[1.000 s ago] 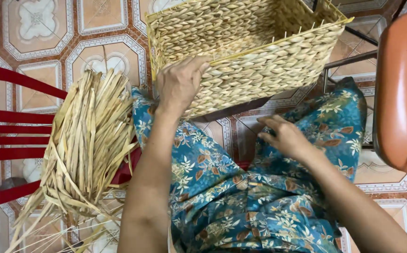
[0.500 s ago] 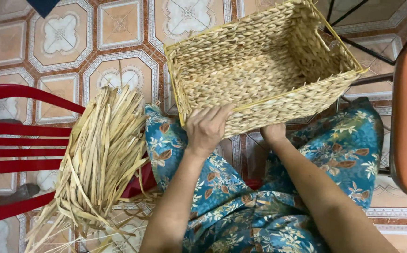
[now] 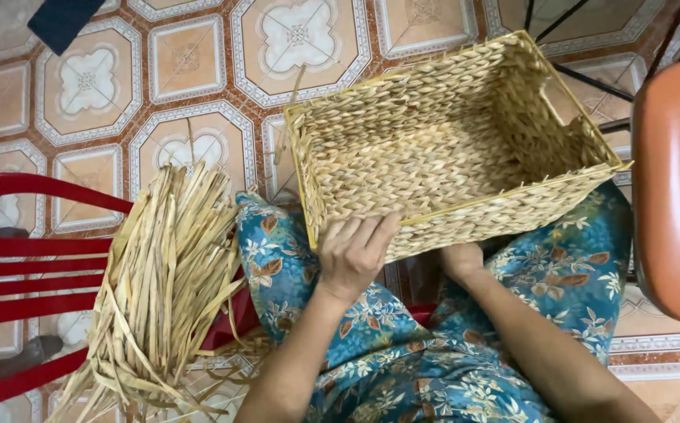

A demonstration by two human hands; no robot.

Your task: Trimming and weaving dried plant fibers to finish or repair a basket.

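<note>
A rectangular woven straw basket (image 3: 441, 149) rests tilted on my knees, its open side facing up. My left hand (image 3: 353, 252) grips its near wall at the left corner, fingers curled over the rim. Under the basket's near edge sits my right hand (image 3: 462, 259), its fingers hidden beneath the weave. My lap is covered by blue floral cloth (image 3: 402, 345).
A bundle of dried straw strips (image 3: 164, 290) lies on a red plastic chair (image 3: 19, 266) at my left. An orange chair back (image 3: 672, 188) stands at the right. Patterned floor tiles (image 3: 199, 55) lie beyond, with a dark blue object (image 3: 62, 19) at the top left.
The basket has come closer and turned so its inside shows. My right hand moved from my lap to under the basket's near edge; my left hand kept its hold on the wall.
</note>
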